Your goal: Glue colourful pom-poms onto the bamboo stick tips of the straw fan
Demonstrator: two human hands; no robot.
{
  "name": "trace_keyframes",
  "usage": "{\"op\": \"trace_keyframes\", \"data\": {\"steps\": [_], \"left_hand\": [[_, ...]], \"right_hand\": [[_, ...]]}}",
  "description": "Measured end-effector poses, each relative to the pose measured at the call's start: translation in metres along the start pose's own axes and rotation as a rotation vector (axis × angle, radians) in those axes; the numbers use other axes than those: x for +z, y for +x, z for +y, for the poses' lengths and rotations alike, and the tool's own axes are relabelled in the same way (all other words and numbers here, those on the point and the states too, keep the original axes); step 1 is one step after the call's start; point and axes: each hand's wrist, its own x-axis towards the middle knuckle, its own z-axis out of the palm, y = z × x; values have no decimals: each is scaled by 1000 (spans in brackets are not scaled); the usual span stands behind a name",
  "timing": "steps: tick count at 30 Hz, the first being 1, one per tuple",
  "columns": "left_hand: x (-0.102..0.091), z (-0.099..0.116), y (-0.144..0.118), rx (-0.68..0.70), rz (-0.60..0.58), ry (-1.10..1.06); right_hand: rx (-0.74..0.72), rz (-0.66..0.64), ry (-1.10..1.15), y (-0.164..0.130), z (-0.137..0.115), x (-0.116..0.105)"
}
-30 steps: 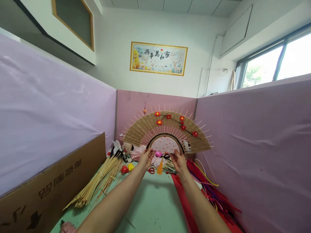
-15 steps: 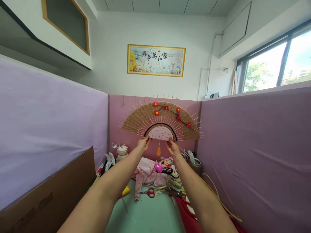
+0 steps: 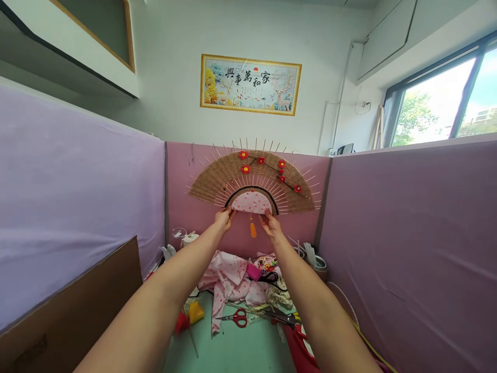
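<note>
Held out at arm's length is a large woven fan [image 3: 209, 182] with thin sticks jutting from its curved edge. Red flowers on a dark twig decorate its upper face, and pink dotted cloth covers the half-round base. An orange tassel [image 3: 253, 229] hangs below the middle. My left hand [image 3: 225, 217] grips the lower left corner of the base, fingers closed on it. At the lower right corner my right hand [image 3: 271, 226] pinches the base in the same way. The fan stands upright, facing me; its back is hidden.
Below lie pink dotted cloth [image 3: 227, 272], red-handled scissors [image 3: 239, 317] and dark-bladed scissors [image 3: 281, 315] on the green tabletop [image 3: 233, 349]. A cardboard panel [image 3: 77, 300] stands at left. Cans [image 3: 319, 265] sit at back right. Purple partitions [image 3: 407, 233] enclose the table; a framed picture [image 3: 250, 85] hangs beyond.
The fan, still in both hands, appears slightly higher and a little further left in view. The camera view has tilted and shifted, so the wall picture also sits higher.
</note>
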Motion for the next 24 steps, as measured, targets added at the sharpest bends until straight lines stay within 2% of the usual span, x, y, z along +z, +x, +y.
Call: {"op": "trace_keyframes", "data": {"steps": [11,18,24], "left_hand": [[-13,8,8,-59,-49,81],[-16,6,12,-75,-65,57],[-22,6,-7,-157,-146,71]], "right_hand": [[16,-36,-28,0,21,19],[33,-72,-43,-9,21,22],[45,-94,-52,-33,21,33]]}}
